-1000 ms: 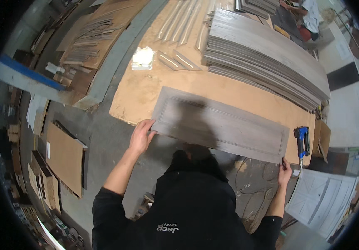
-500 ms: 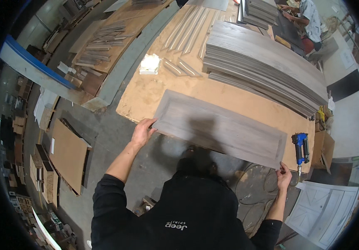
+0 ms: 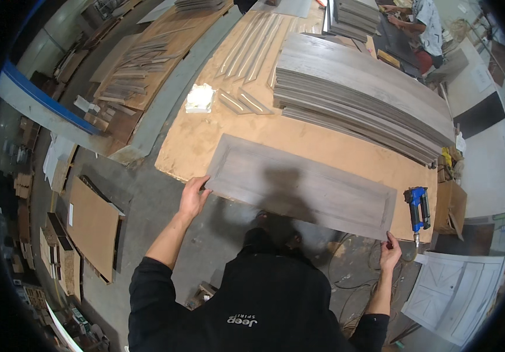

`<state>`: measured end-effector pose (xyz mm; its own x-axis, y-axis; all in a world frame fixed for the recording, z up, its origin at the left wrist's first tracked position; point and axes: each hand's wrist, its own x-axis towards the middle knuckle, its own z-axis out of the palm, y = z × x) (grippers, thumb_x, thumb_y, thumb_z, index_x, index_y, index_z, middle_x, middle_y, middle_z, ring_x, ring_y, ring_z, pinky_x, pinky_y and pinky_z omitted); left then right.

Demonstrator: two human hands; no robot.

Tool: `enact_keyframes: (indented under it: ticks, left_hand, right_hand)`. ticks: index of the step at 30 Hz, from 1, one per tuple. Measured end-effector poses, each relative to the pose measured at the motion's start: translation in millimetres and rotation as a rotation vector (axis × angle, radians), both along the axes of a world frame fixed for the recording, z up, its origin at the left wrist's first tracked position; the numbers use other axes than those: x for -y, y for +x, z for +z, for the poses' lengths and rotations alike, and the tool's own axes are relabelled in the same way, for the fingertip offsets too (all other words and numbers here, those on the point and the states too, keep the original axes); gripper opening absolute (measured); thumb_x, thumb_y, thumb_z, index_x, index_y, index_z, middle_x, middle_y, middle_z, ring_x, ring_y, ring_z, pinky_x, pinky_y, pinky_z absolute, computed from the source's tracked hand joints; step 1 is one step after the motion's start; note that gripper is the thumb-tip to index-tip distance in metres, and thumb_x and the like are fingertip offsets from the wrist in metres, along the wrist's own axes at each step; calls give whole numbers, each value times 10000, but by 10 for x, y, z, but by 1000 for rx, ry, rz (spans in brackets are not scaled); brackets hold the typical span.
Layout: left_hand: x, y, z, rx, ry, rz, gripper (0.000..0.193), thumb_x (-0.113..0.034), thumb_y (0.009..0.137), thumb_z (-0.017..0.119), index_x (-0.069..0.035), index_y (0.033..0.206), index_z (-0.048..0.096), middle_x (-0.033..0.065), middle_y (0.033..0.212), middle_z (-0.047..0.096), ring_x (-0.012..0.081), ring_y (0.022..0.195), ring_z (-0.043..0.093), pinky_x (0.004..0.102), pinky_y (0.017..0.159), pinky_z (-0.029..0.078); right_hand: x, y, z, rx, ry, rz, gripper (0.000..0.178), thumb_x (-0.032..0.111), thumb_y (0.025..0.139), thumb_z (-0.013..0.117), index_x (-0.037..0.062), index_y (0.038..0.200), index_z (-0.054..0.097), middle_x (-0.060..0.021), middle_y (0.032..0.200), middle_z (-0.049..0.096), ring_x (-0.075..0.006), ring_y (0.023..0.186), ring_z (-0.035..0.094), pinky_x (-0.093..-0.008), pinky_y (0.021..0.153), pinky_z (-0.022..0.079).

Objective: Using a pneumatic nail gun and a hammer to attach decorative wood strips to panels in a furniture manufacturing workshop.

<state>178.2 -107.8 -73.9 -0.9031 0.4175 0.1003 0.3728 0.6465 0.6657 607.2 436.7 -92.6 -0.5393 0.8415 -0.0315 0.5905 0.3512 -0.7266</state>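
Note:
A grey wood-grain cabinet door panel (image 3: 258, 176) with a raised frame lies along the near edge of the tan worktable (image 3: 176, 146), overhanging it a little. My left hand (image 3: 194, 195) grips the panel's near left corner, thumb and fingers closed on it. At the near right corner, my right hand (image 3: 390, 252) pinches the panel's edge. Just right of the panel, a blue and black nail gun (image 3: 418, 209) rests on the table with a hose fitting at its lower end. My shadow falls across the panel's middle.
Behind the panel stands a tall stack of grey panels (image 3: 358, 82). Thin trim strips (image 3: 249, 50), two short mitred strips (image 3: 246, 101) and a white block (image 3: 200, 98) lie on the table's left. A hose coils on the floor. Another person (image 3: 425, 29) works at far right.
The table and everything on it have shifted slightly left in view. The panel has moved slightly toward me on the table, and both my hands keep holding its near corners.

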Motion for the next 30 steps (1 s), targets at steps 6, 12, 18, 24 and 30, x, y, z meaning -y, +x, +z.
enact_keyframes:
  ticks: [6, 12, 18, 24, 30]
  left_hand:
    - [85, -22, 264, 28, -30, 48, 522, -23, 830, 799, -58, 1325, 637, 109, 1092, 688, 241, 930, 662, 353, 833, 560]
    - [-42, -560, 1435, 372, 191, 123, 555, -45, 846, 816, -30, 1364, 614, 57, 1044, 704, 111, 918, 646, 282, 847, 538]
    - [-671, -1197, 1249, 309, 317, 74, 433, -255, 1002, 690, -4, 1347, 618, 36, 1027, 692, 112, 888, 619, 276, 847, 517]
    - [-1129, -1417, 592, 352, 537, 234, 450, -324, 1049, 610, 1, 1360, 608, 59, 1175, 692, 123, 1061, 609, 279, 941, 478]
    - [-946, -1553, 372, 423, 308, 229, 449, -284, 983, 658, 1, 1329, 630, 81, 1046, 726, 144, 955, 656, 285, 883, 509]
  right_hand:
    - [117, 318, 73, -86, -182, -37, 483, -133, 874, 614, -28, 1346, 627, -101, 1236, 667, -174, 1081, 633, -308, 942, 513]
    - [-149, 11, 1382, -133, -167, -73, 489, 103, 947, 725, -34, 1397, 588, 20, 966, 622, -70, 842, 550, -223, 778, 473]
    - [-707, -651, 777, -619, -286, -199, 508, 252, 1040, 637, 47, 1483, 495, -31, 1323, 599, -135, 1165, 606, -281, 888, 519]
    - [-1037, -1369, 398, -572, -168, -252, 527, 181, 1013, 673, -4, 1467, 480, -32, 1212, 588, -131, 1082, 561, -283, 932, 471]
    - [-1193, -1449, 292, -266, -177, -125, 387, 115, 1002, 638, -31, 1355, 579, -58, 1210, 664, -140, 1064, 609, -288, 945, 467]
